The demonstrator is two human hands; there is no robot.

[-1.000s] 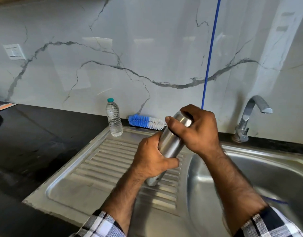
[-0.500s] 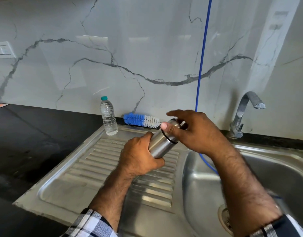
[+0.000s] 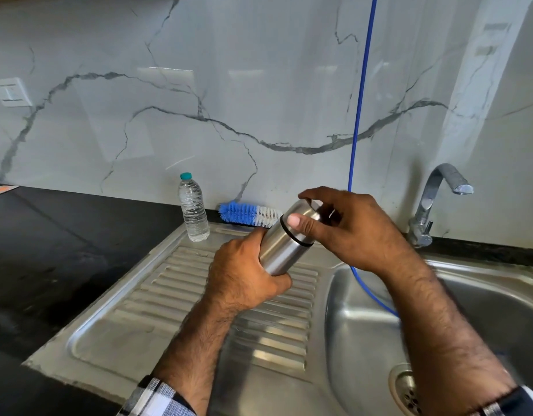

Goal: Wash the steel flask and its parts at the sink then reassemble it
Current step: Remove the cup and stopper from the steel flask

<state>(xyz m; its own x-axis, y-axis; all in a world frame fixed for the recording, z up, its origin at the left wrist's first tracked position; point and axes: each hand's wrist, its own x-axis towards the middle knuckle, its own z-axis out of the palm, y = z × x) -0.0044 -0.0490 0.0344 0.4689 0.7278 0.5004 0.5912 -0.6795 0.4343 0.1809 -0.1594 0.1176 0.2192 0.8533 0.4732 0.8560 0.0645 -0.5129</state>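
Note:
A steel flask (image 3: 284, 249) is held tilted over the draining board, its top end pointing up and to the right. My left hand (image 3: 244, 277) grips its lower body. My right hand (image 3: 346, 232) holds the steel cap (image 3: 304, 216) at the top, thumb on the near side and fingers curled over the far side. A black ring shows between cap and body. The flask's bottom is hidden behind my left hand.
A blue and white bottle brush (image 3: 247, 213) lies at the wall behind the flask. A small plastic water bottle (image 3: 193, 210) stands at the board's back left. The sink basin (image 3: 364, 325) with drain (image 3: 406, 391) is at right, under the tap (image 3: 433, 202). A blue hose (image 3: 360, 115) hangs into the basin. Black counter (image 3: 64, 250) at left.
The flask has come lower and tilted further to the right. My right hand has shifted from covering the top to holding the cap with thumb and fingers, and a black ring now shows.

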